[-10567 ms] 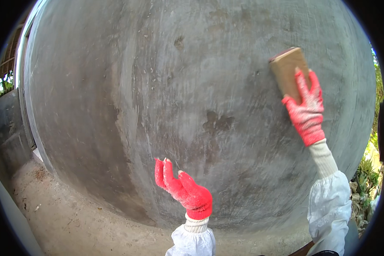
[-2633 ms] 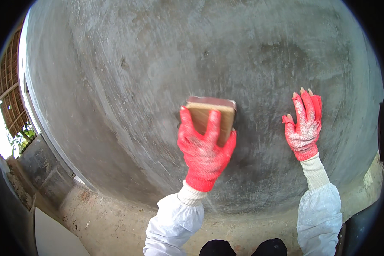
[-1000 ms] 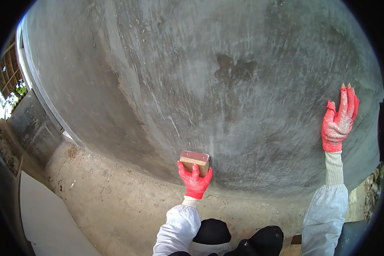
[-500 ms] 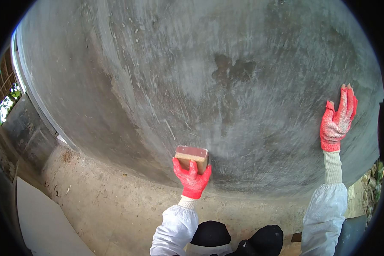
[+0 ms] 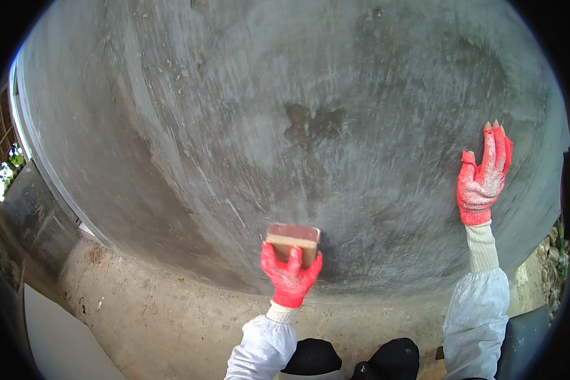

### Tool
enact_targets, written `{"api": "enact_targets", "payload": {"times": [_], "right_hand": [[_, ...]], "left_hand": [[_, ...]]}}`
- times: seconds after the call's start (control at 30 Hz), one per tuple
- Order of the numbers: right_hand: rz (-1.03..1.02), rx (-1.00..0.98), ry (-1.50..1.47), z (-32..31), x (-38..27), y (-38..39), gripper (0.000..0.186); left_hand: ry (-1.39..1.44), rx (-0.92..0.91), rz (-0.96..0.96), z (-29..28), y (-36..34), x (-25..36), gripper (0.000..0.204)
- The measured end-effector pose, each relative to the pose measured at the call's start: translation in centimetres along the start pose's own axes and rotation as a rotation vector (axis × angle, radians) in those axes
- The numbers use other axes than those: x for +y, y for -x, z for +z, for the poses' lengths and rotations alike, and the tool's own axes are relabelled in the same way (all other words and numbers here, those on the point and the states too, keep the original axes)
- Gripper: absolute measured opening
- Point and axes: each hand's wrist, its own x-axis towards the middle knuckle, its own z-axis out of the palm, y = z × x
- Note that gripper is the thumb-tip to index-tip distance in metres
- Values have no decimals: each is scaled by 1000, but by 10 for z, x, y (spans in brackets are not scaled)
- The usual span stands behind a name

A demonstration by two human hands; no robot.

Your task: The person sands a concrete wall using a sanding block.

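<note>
I stood at an apparent open-air building site, marked by a bare, patchy cement wall (image 5: pixel 373 171), gritty floor (image 5: pixel 158 316) and sunlit leaves (image 5: pixel 15 156).

- Sanding block (image 5: pixel 293 235): wall-side face hidden, lower part covered by left hand (image 5: pixel 290 278)
- Right hand (image 5: pixel 484 180): palm hidden
- Concrete wall (image 5: pixel 361 177): top cut off
- Left sleeve (image 5: pixel 263 347): cut off below

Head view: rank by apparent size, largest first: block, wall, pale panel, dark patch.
1. Wall
2. Pale panel, though cut off at the rim
3. Block and dark patch: too alike to rank, with the block partly covered
</note>
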Motion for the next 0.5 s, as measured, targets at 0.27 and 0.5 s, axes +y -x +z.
{"api": "enact_targets", "payload": {"times": [0.27,0.5], "right_hand": [[5,-14,-36,5,0,9,67],[11,2,-67,4,0,5,67]], "left_hand": [[-98,111,12,6,-175,32,94],[-65,37,60,13,-69,42,98]]}}
